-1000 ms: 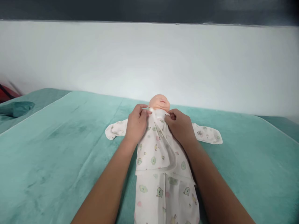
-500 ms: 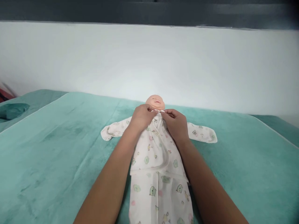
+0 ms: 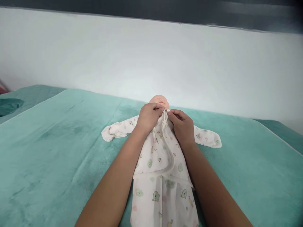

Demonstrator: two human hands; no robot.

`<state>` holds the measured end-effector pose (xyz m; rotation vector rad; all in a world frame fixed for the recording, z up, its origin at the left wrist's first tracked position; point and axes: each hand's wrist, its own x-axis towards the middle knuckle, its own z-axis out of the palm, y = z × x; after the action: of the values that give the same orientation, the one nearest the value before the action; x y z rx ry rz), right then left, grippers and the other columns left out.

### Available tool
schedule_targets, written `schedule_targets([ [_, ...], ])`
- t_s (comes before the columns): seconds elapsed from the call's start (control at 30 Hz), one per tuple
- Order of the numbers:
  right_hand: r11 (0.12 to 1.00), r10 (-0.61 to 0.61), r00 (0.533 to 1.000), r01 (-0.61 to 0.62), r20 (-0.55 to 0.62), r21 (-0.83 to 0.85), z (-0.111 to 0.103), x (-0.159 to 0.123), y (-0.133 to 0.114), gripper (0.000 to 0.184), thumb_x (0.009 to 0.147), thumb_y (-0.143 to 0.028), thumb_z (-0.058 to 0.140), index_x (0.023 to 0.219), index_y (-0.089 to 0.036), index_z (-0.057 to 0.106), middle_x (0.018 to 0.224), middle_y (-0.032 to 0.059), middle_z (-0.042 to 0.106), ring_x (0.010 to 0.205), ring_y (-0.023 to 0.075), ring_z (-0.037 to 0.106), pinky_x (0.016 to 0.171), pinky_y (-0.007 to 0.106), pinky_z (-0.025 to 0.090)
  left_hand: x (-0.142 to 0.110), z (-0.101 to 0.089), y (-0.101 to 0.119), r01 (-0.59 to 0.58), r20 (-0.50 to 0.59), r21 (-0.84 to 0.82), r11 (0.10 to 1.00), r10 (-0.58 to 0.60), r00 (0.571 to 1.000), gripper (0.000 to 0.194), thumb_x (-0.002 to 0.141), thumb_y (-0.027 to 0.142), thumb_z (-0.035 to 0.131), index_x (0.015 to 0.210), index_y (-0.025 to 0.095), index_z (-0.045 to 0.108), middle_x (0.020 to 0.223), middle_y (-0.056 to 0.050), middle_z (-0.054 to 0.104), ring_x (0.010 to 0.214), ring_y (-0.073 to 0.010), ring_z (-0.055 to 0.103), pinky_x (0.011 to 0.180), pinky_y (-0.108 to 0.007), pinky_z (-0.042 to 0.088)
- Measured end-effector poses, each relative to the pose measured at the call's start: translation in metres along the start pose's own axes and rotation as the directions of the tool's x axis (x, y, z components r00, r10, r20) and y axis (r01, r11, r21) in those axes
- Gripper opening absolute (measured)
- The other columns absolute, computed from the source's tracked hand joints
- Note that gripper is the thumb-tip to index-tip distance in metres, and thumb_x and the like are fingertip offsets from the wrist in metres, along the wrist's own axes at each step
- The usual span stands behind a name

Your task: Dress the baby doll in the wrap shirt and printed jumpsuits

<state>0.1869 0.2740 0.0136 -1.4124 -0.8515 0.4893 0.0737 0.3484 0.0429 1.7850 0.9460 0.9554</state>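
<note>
A baby doll (image 3: 159, 99) lies on its back, its head away from me. It wears a white printed baby shirt (image 3: 151, 157) with crossed front edges, and matching trousers (image 3: 151, 201). At the neck, my left hand (image 3: 150, 116) pinches the shirt's collar edge just below the chin. My right hand (image 3: 183, 124) grips the other side of the collar, close beside the left. Between the fingertips the collar cloth is drawn up in folds. Both sleeves stretch out flat to the sides. My hands partly cover the doll's shoulders and neck.
A green plush cover (image 3: 59, 151) spreads under the doll. Behind it rises a white wall (image 3: 151, 60) with a dark band (image 3: 118, 9) on top. Something red (image 3: 3, 88) shows at the far left edge.
My left hand has moved in from the left side of the neck to the middle, meeting the right. The collar edges are now drawn together and lifted a little. The view has shifted slightly.
</note>
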Motion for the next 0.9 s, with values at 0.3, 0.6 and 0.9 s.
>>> schedule_targets([
  [0.3, 0.998, -0.069, 0.998, 0.069, 0.005, 0.0, -0.001, 0.001, 0.004, 0.025, 0.077, -0.039, 0.069, 0.092, -0.02, 0.075, 0.097, 0.0044, 0.076, 0.092, 0.02, 0.068, 0.088, 0.034, 0.051, -0.002, 0.002, -0.002, -0.019, 0.007, 0.032, 0.999, 0.019, 1.0, 0.012, 0.077, 0.022, 0.06, 0.067, 0.018, 0.065, 0.075, -0.001, 0.069, 0.074, -0.0155, 0.058, 0.07, -0.028, 0.042],
  [0.6, 0.991, -0.07, 0.997, 0.074, 0.041, -0.114, -0.001, 0.002, 0.0, 0.019, 0.077, -0.034, 0.067, 0.086, -0.02, 0.077, 0.092, 0.0037, 0.077, 0.087, 0.0209, 0.068, 0.086, 0.035, 0.05, -0.003, 0.008, -0.002, 0.013, -0.072, 0.045, 0.999, -0.01, 0.997, 0.014, 0.078, 0.018, 0.055, 0.068, 0.018, 0.064, 0.073, -0.002, 0.067, 0.073, -0.0161, 0.057, 0.073, -0.03, 0.043],
  [0.9, 0.988, -0.053, 0.998, 0.058, 0.038, -0.141, -0.003, 0.003, 0.0, 0.017, 0.078, -0.032, 0.065, 0.085, -0.021, 0.076, 0.092, 0.0032, 0.077, 0.089, 0.022, 0.069, 0.085, 0.034, 0.05, -0.002, 0.009, 0.0, 0.003, -0.068, 0.176, 0.984, 0.009, 0.998, 0.021, 0.079, 0.02, 0.058, 0.058, 0.02, 0.055, 0.065, 0.0, 0.062, 0.07, -0.017, 0.056, 0.074, -0.03, 0.044],
])
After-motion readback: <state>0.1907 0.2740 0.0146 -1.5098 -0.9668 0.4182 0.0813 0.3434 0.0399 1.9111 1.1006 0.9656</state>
